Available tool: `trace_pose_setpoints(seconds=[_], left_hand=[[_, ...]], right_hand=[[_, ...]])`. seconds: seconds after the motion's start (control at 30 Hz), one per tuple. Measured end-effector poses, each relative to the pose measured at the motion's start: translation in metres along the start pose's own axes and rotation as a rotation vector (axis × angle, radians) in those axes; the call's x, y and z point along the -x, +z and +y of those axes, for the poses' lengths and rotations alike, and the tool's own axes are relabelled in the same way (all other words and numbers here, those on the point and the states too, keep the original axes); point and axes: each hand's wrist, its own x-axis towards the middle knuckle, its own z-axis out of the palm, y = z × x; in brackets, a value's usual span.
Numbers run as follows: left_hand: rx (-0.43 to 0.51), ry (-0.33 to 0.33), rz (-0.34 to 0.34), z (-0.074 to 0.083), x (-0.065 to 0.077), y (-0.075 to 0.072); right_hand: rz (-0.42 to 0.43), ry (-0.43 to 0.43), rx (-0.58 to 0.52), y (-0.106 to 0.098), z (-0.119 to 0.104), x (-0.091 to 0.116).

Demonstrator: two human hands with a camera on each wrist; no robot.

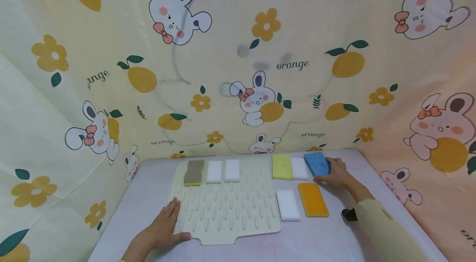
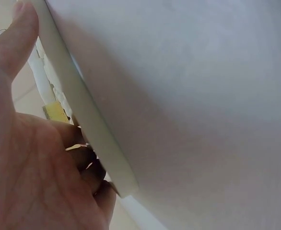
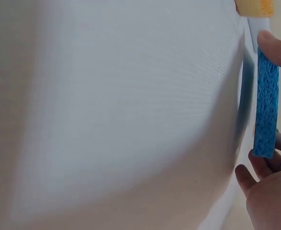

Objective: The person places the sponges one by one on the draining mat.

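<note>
A cream drying board (image 1: 223,235) with raised oblong ridges lies on the table. Three sponges stand in a row on its far part: a grey-and-yellow sponge (image 1: 193,172), a white sponge (image 1: 214,172) and a second white sponge (image 1: 232,170). My left hand (image 1: 160,227) rests on the board's near left corner, fingers along the side and thumb by the front edge. At the far right, my right hand (image 1: 336,173) grips a blue sponge (image 3: 266,105) by its edges between thumb and fingers. A gap and shadow show beneath the blue sponge in the right wrist view.
Right of the board lie a yellow sponge (image 1: 282,167), a white sponge (image 1: 299,169) partly behind the blue one, another white sponge (image 1: 288,206) and an orange sponge (image 1: 313,200). A patterned curtain (image 1: 223,47) surrounds the white table (image 1: 256,249).
</note>
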Motion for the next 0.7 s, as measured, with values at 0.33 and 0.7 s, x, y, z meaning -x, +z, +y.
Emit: trace_pose_setpoints(seconds=[0.33,0.7], left_hand=[[-0.016,0.018,0.028,0.003,0.002,-0.001],[-0.012,0.018,0.024,-0.001,0.0,0.001]], right_hand=[[0.055,-0.015,-0.051,-0.002,-0.01,0.015],[0.086,-0.043,-0.079,0.004,-0.048,0.031]])
